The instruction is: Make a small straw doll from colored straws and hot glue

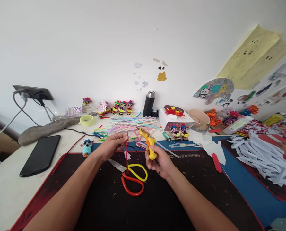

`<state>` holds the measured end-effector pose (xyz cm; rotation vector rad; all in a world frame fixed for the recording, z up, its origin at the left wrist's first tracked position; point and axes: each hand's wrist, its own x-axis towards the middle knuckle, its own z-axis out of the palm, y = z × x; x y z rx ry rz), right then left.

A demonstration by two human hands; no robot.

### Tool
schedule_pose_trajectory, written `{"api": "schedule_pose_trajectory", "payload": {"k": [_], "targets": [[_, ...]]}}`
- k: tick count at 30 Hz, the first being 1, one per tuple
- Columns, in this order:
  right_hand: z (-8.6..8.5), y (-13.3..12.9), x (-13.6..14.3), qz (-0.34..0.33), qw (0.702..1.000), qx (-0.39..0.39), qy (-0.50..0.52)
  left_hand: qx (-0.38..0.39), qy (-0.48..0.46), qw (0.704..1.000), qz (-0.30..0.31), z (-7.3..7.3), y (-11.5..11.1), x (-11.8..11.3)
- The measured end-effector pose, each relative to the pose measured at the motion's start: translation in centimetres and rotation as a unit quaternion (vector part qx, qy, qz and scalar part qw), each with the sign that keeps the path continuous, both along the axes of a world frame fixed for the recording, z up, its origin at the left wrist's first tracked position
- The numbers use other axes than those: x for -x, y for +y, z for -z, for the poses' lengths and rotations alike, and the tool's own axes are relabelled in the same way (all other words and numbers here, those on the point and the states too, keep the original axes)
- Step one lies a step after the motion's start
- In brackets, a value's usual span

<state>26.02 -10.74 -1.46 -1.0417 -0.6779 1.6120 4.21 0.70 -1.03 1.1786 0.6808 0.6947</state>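
Observation:
Between the fingertips of my left hand is a thin dark red strip, hanging down over the scissors. My right hand is wrapped round a yellow glue gun, its nozzle pointing up and left toward the strip, not touching it. Scissors with one red and one yellow handle lie on the black mat below both hands. A small doll wrapped in light blue lies to the left of my left hand.
A black phone lies at the left. Behind the hands are pastel sticks, a black bottle, a white box and several small dolls. White paper strips are piled at the right, near another person's hand.

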Motion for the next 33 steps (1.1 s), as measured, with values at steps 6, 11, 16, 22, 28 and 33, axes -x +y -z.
{"api": "schedule_pose_trajectory", "payload": {"k": [6,11,16,22,28,33], "targets": [[-3.5,3.9,1.3,-0.049,0.993,-0.088,0.063,0.042,-0.021,0.999,-0.014,0.2,0.2,0.1],[-2.2,5.8,2.7,-0.040,0.985,-0.108,0.128,0.053,-0.018,0.998,-0.031,0.0,0.4,0.5],[-0.1,5.6,2.2,-0.032,0.986,-0.094,0.133,0.047,-0.013,0.997,-0.053,-0.6,0.3,0.5],[-1.4,4.4,2.1,-0.069,0.977,-0.121,0.163,0.041,-0.013,0.997,-0.070,-0.5,0.3,0.4],[-1.5,4.4,2.4,-0.042,0.978,-0.137,0.148,0.039,-0.019,0.997,-0.068,-0.5,0.2,0.4],[-1.3,4.2,2.6,-0.027,0.979,-0.143,0.145,0.034,-0.028,0.997,-0.065,-0.7,0.2,0.5]]}}
